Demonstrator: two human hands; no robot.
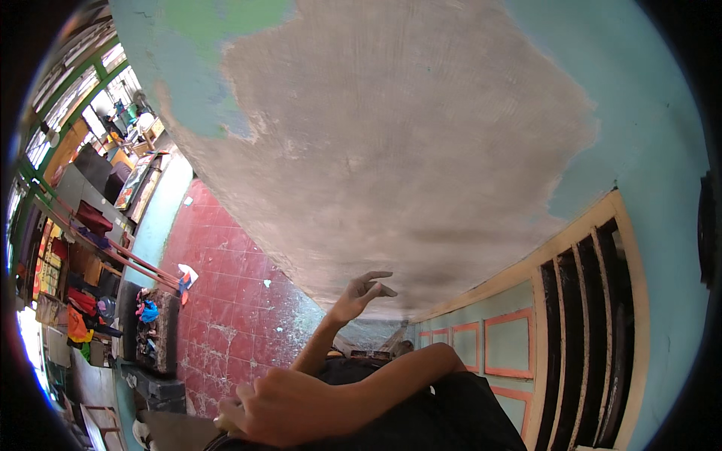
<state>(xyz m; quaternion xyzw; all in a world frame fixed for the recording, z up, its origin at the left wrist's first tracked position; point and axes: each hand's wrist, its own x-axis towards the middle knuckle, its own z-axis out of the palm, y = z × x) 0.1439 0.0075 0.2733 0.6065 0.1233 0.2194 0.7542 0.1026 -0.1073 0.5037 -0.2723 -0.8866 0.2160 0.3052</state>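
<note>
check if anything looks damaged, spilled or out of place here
Yes. The pale blue-green painted wall has a large, ragged-edged grey-brown patch interrupting its paint; whether that's damage or repair is unclear. Pale flecks litter the red tiled floor, thickest near that wall, like spilled debris.

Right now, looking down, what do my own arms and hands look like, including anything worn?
Your left hand and right hand are ungloved. Both forearms show bare, without visible sleeves, watch or bracelet. The clothing beside them is black.
</note>
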